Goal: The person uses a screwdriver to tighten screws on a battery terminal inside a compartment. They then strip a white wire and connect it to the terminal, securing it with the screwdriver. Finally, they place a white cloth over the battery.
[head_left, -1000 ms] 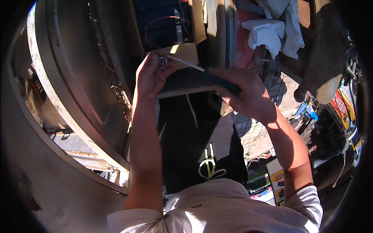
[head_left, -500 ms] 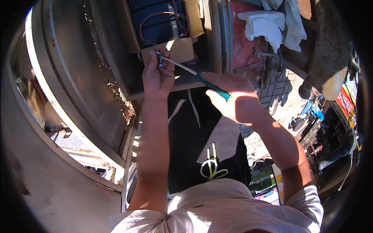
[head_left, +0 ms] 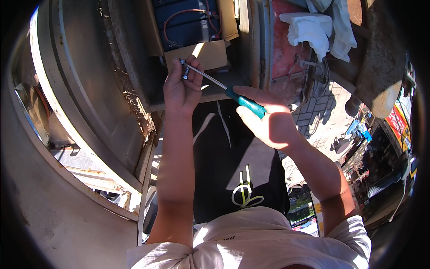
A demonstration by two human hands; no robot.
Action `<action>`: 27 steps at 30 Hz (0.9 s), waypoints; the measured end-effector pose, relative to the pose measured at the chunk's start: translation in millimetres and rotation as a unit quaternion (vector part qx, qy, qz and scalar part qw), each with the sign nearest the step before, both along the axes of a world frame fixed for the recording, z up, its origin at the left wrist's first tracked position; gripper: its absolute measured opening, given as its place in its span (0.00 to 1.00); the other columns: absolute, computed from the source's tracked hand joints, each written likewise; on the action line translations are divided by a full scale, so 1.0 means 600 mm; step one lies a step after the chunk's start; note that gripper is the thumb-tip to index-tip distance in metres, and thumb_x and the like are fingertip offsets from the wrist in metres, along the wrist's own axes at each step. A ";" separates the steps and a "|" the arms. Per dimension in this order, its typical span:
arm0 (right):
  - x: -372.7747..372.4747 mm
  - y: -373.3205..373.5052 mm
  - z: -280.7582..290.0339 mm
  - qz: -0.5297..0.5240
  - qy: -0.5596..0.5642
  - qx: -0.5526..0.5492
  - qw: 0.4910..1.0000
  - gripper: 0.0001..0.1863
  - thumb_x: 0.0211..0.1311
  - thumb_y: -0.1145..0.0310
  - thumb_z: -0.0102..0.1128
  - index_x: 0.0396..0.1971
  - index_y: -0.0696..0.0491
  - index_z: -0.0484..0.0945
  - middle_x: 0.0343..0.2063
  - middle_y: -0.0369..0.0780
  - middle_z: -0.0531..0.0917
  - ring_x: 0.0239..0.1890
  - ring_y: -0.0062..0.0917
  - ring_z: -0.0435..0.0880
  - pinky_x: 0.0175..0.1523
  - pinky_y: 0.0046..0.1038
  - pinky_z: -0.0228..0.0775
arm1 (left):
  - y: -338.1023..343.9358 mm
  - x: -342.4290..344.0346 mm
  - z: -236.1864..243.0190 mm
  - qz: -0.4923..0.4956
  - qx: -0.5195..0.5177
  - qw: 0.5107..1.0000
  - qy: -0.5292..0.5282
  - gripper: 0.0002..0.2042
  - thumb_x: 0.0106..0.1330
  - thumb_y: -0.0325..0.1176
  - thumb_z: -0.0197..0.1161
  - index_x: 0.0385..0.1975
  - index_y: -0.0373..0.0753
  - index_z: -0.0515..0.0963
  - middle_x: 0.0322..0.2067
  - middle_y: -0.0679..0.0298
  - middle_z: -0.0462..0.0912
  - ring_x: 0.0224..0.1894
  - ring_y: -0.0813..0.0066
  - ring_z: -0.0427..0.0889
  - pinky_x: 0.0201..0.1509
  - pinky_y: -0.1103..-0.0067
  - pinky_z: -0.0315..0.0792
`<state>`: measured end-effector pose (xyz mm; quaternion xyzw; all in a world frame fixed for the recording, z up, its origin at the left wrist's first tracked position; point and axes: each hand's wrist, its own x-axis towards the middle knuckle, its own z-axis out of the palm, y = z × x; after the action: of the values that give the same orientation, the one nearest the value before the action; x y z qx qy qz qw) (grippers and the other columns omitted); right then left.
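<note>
the right hand (head_left: 267, 111), closed round a long green-handled steel screwdriver (head_left: 232, 93), points its slanting shaft forward and leftward at small shiny metal fasteners (head_left: 185, 76) pinched in the left hand (head_left: 182, 92), which is nearer the open brown cardboard box (head_left: 208, 56) just beyond.

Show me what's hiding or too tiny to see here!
Head view: the tip of the green-handled, silver-shafted screwdriver is too small to tell whether it touches the small, shiny metal pieces.
Head view: the bare left hand hides part of those pieces.
Head view: the bare right hand covers part of the screwdriver's handle.
Head view: the dark blue blocks in the brown cardboard box are cut off by the top edge.
</note>
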<state>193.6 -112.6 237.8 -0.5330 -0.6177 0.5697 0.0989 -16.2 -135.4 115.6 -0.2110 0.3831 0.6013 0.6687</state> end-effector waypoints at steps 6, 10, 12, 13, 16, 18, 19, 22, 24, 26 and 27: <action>-0.006 0.016 -0.006 -0.188 0.063 -0.292 0.936 0.20 0.61 0.73 0.62 0.53 0.58 0.75 0.40 0.42 0.83 0.41 0.24 0.82 0.46 0.25 0.74 | -0.002 -0.023 -0.009 -0.046 -0.015 0.998 0.034 0.09 0.70 0.37 0.58 0.38 0.37 0.76 0.39 0.53 0.84 0.41 0.66 0.85 0.51 0.69 0.81; -0.005 0.034 -0.008 -0.269 0.138 -0.462 0.834 0.22 0.62 0.72 0.61 0.56 0.56 0.73 0.41 0.42 0.83 0.42 0.25 0.83 0.48 0.26 0.74 | 0.009 -0.039 -0.003 -0.088 -0.035 0.995 0.045 0.09 0.69 0.37 0.60 0.36 0.38 0.76 0.38 0.53 0.84 0.42 0.66 0.85 0.48 0.71 0.82; -0.013 0.034 -0.010 -0.107 0.057 -0.244 0.962 0.22 0.62 0.71 0.60 0.57 0.55 0.72 0.41 0.42 0.83 0.42 0.26 0.83 0.48 0.27 0.74 | 0.016 -0.043 0.001 -0.124 -0.067 0.988 0.061 0.09 0.69 0.37 0.61 0.37 0.38 0.77 0.37 0.55 0.84 0.42 0.66 0.85 0.47 0.72 0.82; -0.019 0.033 -0.012 0.005 -0.013 -0.107 0.994 0.22 0.62 0.71 0.60 0.57 0.55 0.72 0.40 0.41 0.83 0.41 0.27 0.82 0.48 0.27 0.73 | 0.019 -0.043 0.003 -0.139 -0.092 0.983 0.078 0.09 0.68 0.37 0.61 0.37 0.38 0.77 0.37 0.56 0.84 0.41 0.66 0.85 0.47 0.72 0.82; -0.038 0.038 -0.026 0.018 -0.028 -0.040 0.999 0.22 0.61 0.72 0.60 0.56 0.55 0.73 0.40 0.42 0.82 0.42 0.27 0.82 0.49 0.27 0.72 | 0.025 -0.034 0.000 -0.217 -0.089 0.971 0.052 0.09 0.69 0.36 0.60 0.37 0.36 0.77 0.35 0.59 0.83 0.38 0.69 0.85 0.45 0.76 0.83; -0.047 0.047 -0.034 -0.066 0.008 -0.169 0.983 0.22 0.60 0.73 0.60 0.56 0.54 0.73 0.42 0.42 0.81 0.43 0.25 0.81 0.49 0.26 0.71 | 0.028 -0.029 -0.006 -0.201 -0.102 0.969 0.097 0.08 0.68 0.35 0.62 0.38 0.37 0.77 0.34 0.60 0.83 0.38 0.71 0.84 0.45 0.77 0.82; -0.053 0.053 -0.041 -0.065 0.012 -0.150 0.986 0.22 0.60 0.73 0.60 0.56 0.54 0.73 0.42 0.41 0.81 0.42 0.24 0.81 0.49 0.25 0.72 | 0.031 -0.028 -0.013 -0.181 -0.108 0.972 0.104 0.08 0.68 0.35 0.62 0.38 0.37 0.77 0.35 0.61 0.82 0.38 0.72 0.84 0.45 0.76 0.82; -0.059 0.068 -0.050 -0.070 0.028 -0.109 0.991 0.22 0.60 0.74 0.60 0.56 0.54 0.74 0.41 0.40 0.82 0.40 0.19 0.80 0.46 0.22 0.72 | 0.046 -0.033 -0.039 -0.106 -0.113 0.986 0.063 0.09 0.67 0.35 0.63 0.39 0.37 0.77 0.35 0.61 0.82 0.37 0.74 0.83 0.44 0.77 0.81; -0.057 0.077 -0.050 -0.072 0.041 -0.101 0.991 0.21 0.61 0.74 0.60 0.56 0.54 0.74 0.40 0.39 0.82 0.39 0.17 0.79 0.45 0.20 0.72 | 0.055 -0.044 -0.052 -0.079 -0.106 0.990 0.046 0.08 0.67 0.34 0.63 0.39 0.36 0.76 0.35 0.61 0.82 0.38 0.75 0.82 0.44 0.77 0.81; -0.047 0.083 -0.042 -0.069 0.046 -0.113 0.990 0.22 0.60 0.75 0.60 0.56 0.54 0.74 0.39 0.38 0.82 0.38 0.15 0.79 0.44 0.19 0.71 | 0.058 -0.055 -0.059 -0.079 -0.085 0.992 0.050 0.07 0.67 0.33 0.63 0.39 0.36 0.76 0.35 0.61 0.81 0.39 0.75 0.82 0.44 0.78 0.81; -0.046 0.085 -0.042 -0.054 0.034 -0.103 0.993 0.22 0.60 0.76 0.60 0.56 0.54 0.74 0.39 0.38 0.82 0.38 0.15 0.79 0.44 0.19 0.72 | 0.060 -0.061 -0.063 -0.084 -0.070 0.993 0.052 0.08 0.67 0.31 0.62 0.41 0.35 0.77 0.35 0.61 0.81 0.39 0.75 0.81 0.47 0.77 0.80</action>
<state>166.1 -61.4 212.8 -0.5530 -0.5222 0.6423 0.0948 -53.1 -99.1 77.8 -0.1929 0.4750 0.5246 0.6796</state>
